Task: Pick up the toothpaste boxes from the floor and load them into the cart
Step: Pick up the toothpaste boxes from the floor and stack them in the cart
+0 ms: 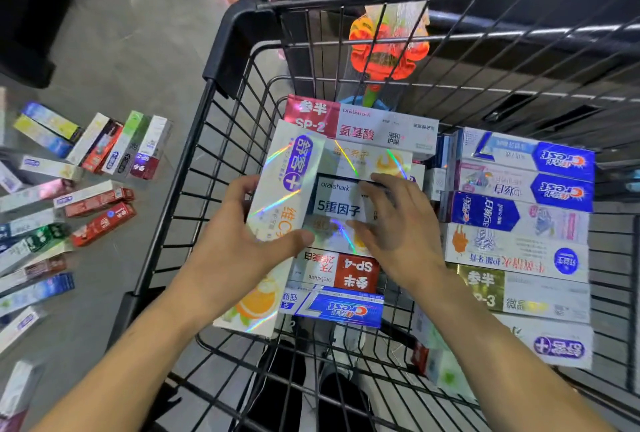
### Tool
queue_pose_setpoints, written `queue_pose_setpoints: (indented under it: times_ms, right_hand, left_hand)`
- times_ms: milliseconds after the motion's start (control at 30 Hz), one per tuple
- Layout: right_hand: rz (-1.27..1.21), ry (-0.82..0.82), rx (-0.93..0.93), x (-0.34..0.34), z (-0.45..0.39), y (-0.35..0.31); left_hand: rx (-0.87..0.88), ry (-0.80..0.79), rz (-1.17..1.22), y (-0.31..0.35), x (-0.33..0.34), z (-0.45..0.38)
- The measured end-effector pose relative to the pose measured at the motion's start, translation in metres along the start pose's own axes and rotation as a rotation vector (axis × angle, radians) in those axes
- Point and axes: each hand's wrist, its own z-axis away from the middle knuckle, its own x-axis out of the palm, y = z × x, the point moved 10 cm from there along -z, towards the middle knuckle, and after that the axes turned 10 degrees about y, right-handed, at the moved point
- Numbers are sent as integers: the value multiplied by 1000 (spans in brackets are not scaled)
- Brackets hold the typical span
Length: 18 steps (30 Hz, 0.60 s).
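Floor: grey, to my left.
On floor: scattered toothpaste boxes.
My cart: toothpaste boxes stacked inside.

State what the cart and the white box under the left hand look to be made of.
Cart: dark coated metal wire, judging by its thin rigid grid of rods. White box: likely glossy printed cardboard with holographic foil, given its crisp folded edges and rainbow streaks.
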Motion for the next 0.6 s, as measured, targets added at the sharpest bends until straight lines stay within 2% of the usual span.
queue_pose_setpoints:
  times_ms: [100,333,467,600]
  right_hand:
    - [10,13,0,-1,-2,1]
    - [35,-106,-7,7,-8,6]
    - [-33,-147,-1,0,-6,17]
    - [-57,-124,42,-20,-1,38]
  left_hand:
    - [28,2,-31,2,-1,-1]
    - [82,-66,-198,-5,8,2]
    - [142,-186,-472,-6,25,13]
    - [365,-351,-849,0,54,20]
